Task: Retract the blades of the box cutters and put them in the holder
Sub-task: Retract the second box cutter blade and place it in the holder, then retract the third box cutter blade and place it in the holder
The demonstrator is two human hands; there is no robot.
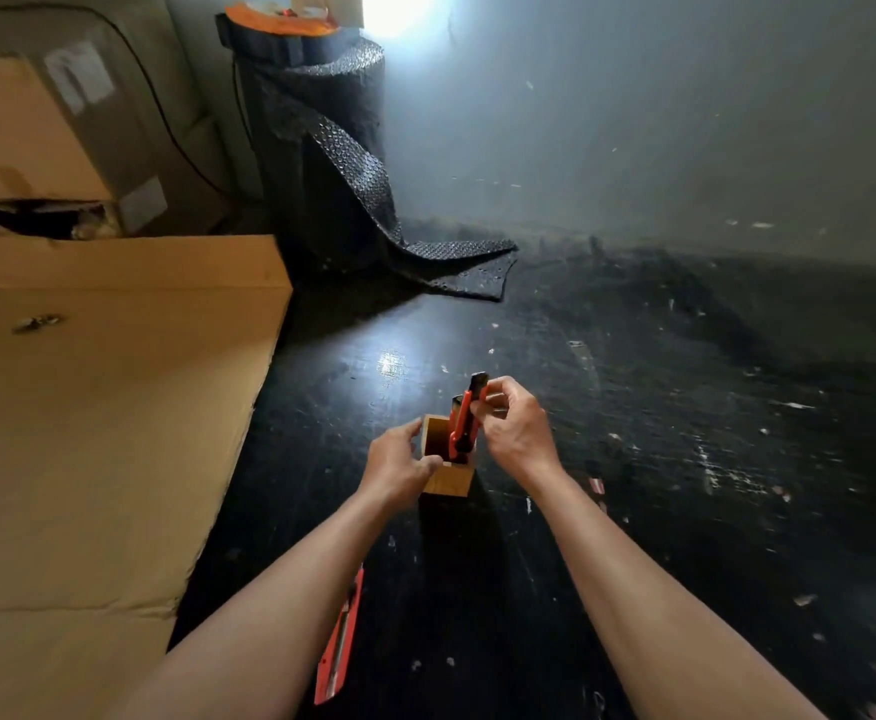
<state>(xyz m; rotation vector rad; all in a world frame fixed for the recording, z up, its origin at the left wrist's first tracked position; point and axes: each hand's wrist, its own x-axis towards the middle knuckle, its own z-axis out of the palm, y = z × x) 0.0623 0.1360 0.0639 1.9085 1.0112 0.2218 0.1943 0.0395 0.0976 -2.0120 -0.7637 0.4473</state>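
We set a cutter in the holder.
Our right hand (511,431) pinched the cutter (467,418); our left hand (399,462) gripped the holder (449,478).

Two red cutters (466,420) upright in wooden holder (449,478); third (340,641) flat nearby, blade perhaps extended.

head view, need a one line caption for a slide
Right hand lowers a red box cutter into the wooden holder steadied by the left hand.

Head camera, wide-angle, looking forward-down; apparently close above floor (633,407).
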